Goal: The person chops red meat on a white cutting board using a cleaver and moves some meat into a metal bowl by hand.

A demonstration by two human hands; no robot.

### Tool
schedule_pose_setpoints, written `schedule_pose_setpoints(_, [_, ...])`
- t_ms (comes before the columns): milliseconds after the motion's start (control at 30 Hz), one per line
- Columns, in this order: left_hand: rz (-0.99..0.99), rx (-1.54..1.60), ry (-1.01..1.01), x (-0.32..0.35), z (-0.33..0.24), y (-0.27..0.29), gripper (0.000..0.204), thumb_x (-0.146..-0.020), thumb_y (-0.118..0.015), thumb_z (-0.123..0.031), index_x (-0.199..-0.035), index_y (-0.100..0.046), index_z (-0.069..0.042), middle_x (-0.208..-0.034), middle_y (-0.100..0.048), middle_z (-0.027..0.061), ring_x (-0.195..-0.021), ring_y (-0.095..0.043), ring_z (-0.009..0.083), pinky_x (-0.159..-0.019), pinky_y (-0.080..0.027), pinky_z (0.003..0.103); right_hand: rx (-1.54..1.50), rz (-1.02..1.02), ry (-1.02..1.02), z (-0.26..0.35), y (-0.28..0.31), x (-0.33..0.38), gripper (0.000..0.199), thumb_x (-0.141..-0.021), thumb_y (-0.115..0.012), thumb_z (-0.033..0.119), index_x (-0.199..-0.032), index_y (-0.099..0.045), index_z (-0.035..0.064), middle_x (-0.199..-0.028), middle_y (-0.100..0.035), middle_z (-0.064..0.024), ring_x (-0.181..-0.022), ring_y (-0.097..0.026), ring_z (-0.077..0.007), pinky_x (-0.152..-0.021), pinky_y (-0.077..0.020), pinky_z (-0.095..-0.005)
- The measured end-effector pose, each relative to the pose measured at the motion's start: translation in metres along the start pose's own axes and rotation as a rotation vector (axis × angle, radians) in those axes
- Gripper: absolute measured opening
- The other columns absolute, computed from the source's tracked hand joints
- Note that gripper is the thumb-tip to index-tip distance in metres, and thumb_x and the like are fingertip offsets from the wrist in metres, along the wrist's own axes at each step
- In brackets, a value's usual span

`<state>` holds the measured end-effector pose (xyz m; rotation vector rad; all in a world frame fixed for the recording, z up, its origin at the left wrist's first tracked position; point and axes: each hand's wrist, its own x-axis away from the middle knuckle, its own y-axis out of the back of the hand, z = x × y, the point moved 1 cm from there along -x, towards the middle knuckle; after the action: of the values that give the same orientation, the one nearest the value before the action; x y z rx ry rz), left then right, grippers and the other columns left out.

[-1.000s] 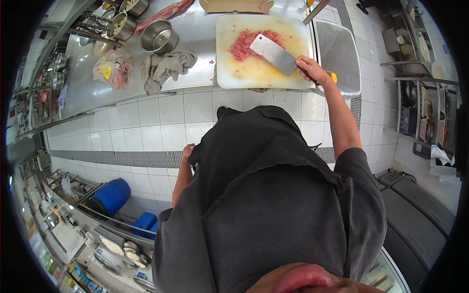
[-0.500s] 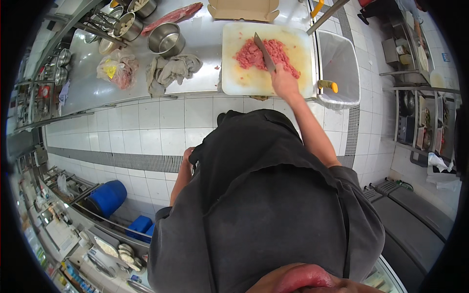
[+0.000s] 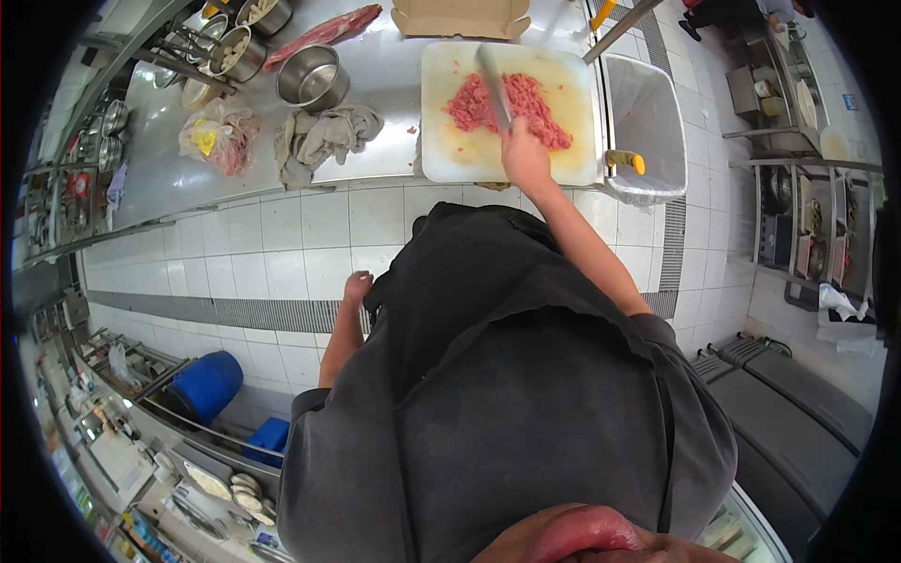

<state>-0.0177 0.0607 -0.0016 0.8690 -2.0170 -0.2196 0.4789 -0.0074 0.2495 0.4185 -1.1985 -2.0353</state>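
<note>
My right hand (image 3: 526, 155) is closed around the handle of a cleaver (image 3: 496, 89), its wide blade blurred by motion over the meat. Under and beside the blade, chopped red meat (image 3: 533, 114) lies in a loose heap on a white cutting board (image 3: 572, 80). Yellowish stains mark the board. My left hand (image 3: 358, 285) hangs low beside my dark apron, away from the table. Its fingers look curled, with nothing visible in them.
Left of the board on the steel table are a grey cloth (image 3: 330, 139), a metal pot (image 3: 313, 79), a bag of meat (image 3: 221, 138) and a long meat piece (image 3: 324, 36). A cardboard box (image 3: 460, 19) sits behind the board. A lined bin (image 3: 645, 122) stands right.
The cleaver and my right hand have shifted left across the meat, and the blade now looks blurred. My left hand has swung slightly outward from the apron.
</note>
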Motion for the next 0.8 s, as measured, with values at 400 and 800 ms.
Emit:
schedule_pose_setpoints(400, [0.059,0.092,-0.08,0.001,0.005,-0.016,0.039,-0.085,-0.064,-0.023,-0.116,-0.062,0.001,-0.098,-0.068,0.0154,-0.082,-0.066,0.0211,-0.07,-0.053,0.032,0.112,0.11,0.043,0.004,0.01,-0.019,0.026,-0.095,-0.045,0.027,-0.102,-0.043,0.002,-0.079,-0.064,-0.0283,-0.075,-0.064,-0.0466,-0.068,-0.0482,-0.0575])
schedule_pose_setpoints(800, [-0.004,0.113,0.117,0.003,0.014,-0.022,0.04,-0.082,-0.065,-0.026,-0.114,-0.064,-0.001,-0.092,-0.07,0.0151,-0.081,-0.067,0.021,-0.074,-0.053,0.032,0.008,0.182,0.104,0.041,0.015,0.002,0.029,-0.093,-0.048,0.029,-0.105,-0.045,0.002,-0.084,-0.064,-0.0289,-0.08,-0.063,-0.0454,-0.071,-0.0487,-0.0549])
